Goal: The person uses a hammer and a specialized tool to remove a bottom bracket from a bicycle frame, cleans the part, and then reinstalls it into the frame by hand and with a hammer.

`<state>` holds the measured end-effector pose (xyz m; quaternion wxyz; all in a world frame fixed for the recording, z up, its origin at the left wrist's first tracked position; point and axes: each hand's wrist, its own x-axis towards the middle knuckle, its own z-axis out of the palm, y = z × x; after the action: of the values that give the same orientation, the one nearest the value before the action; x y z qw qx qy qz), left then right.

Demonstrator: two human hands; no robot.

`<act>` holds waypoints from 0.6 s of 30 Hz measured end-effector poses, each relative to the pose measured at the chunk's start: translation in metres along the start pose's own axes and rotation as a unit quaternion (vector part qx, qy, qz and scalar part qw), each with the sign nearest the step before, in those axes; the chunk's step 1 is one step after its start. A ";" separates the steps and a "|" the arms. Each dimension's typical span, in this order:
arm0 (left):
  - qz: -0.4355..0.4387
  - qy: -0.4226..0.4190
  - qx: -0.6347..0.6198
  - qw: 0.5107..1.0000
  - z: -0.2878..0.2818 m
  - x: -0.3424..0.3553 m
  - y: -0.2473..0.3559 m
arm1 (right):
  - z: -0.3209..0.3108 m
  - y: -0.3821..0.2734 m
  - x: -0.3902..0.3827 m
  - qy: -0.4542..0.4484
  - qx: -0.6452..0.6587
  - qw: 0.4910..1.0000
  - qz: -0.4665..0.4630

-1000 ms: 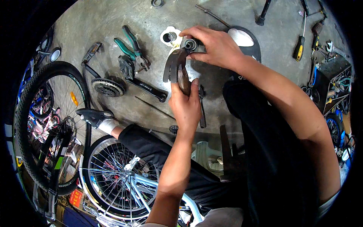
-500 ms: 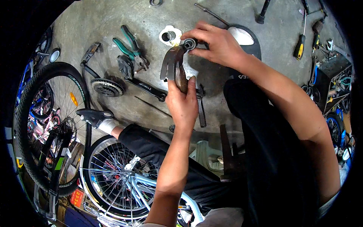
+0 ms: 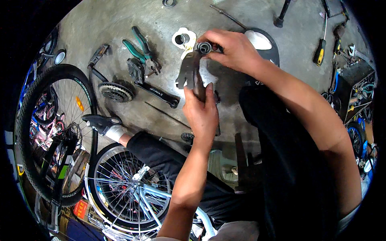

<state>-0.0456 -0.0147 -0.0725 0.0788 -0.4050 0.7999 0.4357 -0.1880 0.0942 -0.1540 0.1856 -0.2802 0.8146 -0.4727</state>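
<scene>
My left hand [image 3: 201,112] is closed around the handle of a claw hammer [image 3: 189,72], whose dark head is slightly blurred. Just beyond the hammer, my right hand [image 3: 237,50] pinches a round, shiny metal part with a hollow end [image 3: 204,48] between thumb and fingers. The hammer head lies right against or very near this part; I cannot tell whether they touch. To its left, a metal sleeve [image 3: 181,39] rests on a white scalloped piece [image 3: 187,31] on the floor.
Green-handled pliers [image 3: 140,46], a black crank arm [image 3: 159,95] and a chainring crankset [image 3: 115,92] lie on the concrete at left. A bicycle wheel [image 3: 90,90] stands farther left. Screwdrivers [image 3: 319,52] and a tool box [image 3: 352,82] are at right. My shoe [image 3: 272,44] is beside my right hand.
My left hand and the hammer have shifted a little to the right, and the hammer head has turned and blurred. My right hand keeps its pinch on the round metal part.
</scene>
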 end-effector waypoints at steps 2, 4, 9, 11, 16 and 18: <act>0.068 0.056 0.014 0.996 -0.002 -0.002 0.003 | 0.001 -0.004 0.001 -0.008 0.002 1.000 -0.005; 0.137 0.111 0.023 0.984 0.000 -0.001 0.002 | 0.001 -0.004 0.002 -0.003 -0.004 1.000 -0.011; 0.047 0.025 0.093 0.994 0.000 0.009 0.001 | 0.001 -0.005 0.001 -0.016 -0.011 1.000 0.009; 0.049 0.018 0.087 0.995 -0.002 0.010 0.010 | 0.001 -0.002 -0.002 -0.015 -0.015 1.000 0.022; 0.036 0.014 0.083 0.996 -0.005 0.018 0.005 | 0.001 -0.002 0.000 -0.019 -0.026 0.999 -0.031; 0.032 0.011 0.084 0.996 -0.008 0.022 0.010 | 0.001 0.002 0.000 -0.036 -0.023 0.999 -0.032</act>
<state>-0.0653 -0.0307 -0.0721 0.0897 -0.3760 0.8470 0.3648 -0.1876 0.0946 -0.1562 0.1934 -0.3270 0.8089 -0.4488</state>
